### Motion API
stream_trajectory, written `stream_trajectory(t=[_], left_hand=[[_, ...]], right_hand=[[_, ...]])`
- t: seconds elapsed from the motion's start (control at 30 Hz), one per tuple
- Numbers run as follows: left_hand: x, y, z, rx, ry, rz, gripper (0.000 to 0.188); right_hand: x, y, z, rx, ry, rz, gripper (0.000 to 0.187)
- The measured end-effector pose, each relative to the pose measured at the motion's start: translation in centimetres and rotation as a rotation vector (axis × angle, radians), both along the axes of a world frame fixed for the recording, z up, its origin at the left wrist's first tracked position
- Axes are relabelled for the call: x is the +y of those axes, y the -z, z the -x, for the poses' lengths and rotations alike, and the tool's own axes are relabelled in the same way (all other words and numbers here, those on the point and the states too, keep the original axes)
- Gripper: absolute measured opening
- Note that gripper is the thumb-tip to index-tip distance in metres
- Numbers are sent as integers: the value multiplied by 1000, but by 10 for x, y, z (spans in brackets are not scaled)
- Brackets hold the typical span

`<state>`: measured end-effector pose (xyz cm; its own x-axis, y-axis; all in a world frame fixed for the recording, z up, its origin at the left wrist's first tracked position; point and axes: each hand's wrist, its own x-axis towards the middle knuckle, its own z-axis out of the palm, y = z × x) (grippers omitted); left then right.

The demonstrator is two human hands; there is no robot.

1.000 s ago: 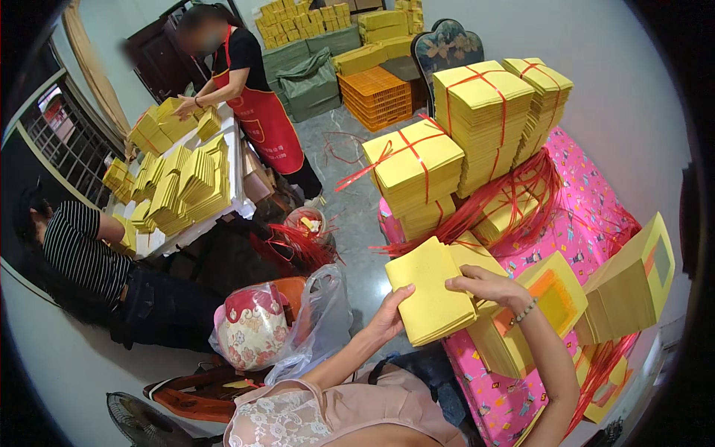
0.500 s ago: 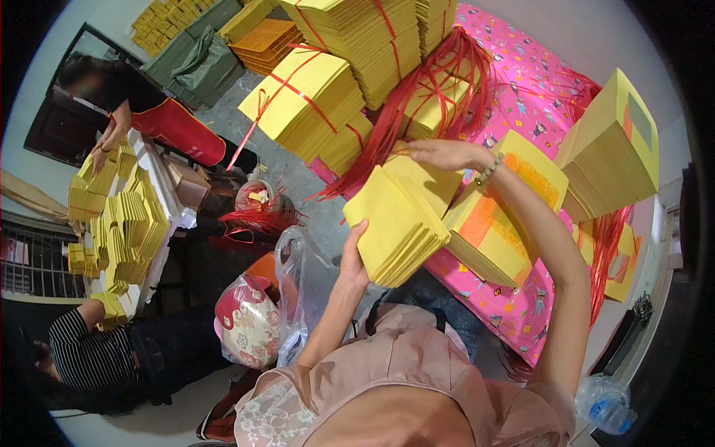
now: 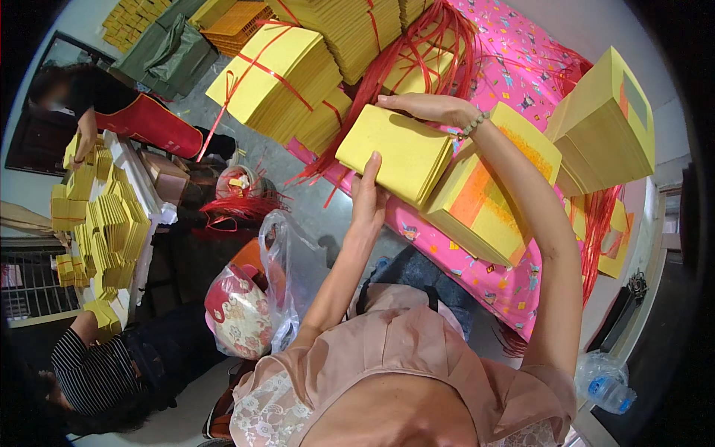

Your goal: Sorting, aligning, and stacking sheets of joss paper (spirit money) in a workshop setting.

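Note:
My left hand [image 3: 369, 197] grips a stack of folded yellow paper [image 3: 395, 153] by its near edge, thumb on top and fingers out of sight beneath. My right hand [image 3: 428, 108] lies along the stack's far edge, its fingers stretched out together. Right of it, under my right forearm, sits a thick yellow paper block [image 3: 477, 197] with an orange patch on top. A taller yellow paper block [image 3: 599, 130] stands beyond that one. Behind the held stack, long red plastic strands [image 3: 450, 33] trail over the pink patterned cloth [image 3: 514, 37].
Yellow bundles [image 3: 287, 71] tied with red strips stand at the back. At left, a person in a red apron [image 3: 145, 119] and another in a striped top [image 3: 93, 369] flank a white table [image 3: 145, 175] of yellow stacks. A clear plastic bag [image 3: 279, 279] and bottle [image 3: 611, 395] are near me.
The held stack has turned flatter and moved up, now level beside the orange-patched block. My left hand rose with it. My right hand came down and left onto its far edge.

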<state>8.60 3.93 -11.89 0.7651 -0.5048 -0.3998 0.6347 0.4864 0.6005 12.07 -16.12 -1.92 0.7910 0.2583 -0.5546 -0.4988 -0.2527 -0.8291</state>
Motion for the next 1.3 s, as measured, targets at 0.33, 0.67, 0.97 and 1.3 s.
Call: stream_trajectory(t=[0.33,0.67,0.97,1.3], left_hand=[[-30,22,1,-98,-129,-185,67],[-45,42,0,-154,-189,-274,79],[-48,6,0,-48,-103,-243,102],[-51,17,-2,-176,73,-904,129]], right_hand=[[-11,21,8,-365,-175,542,71],[23,2,47,-712,-160,1050,54],[39,-49,116,-569,-226,1059,28],[43,-72,213,-812,293,812,23]])
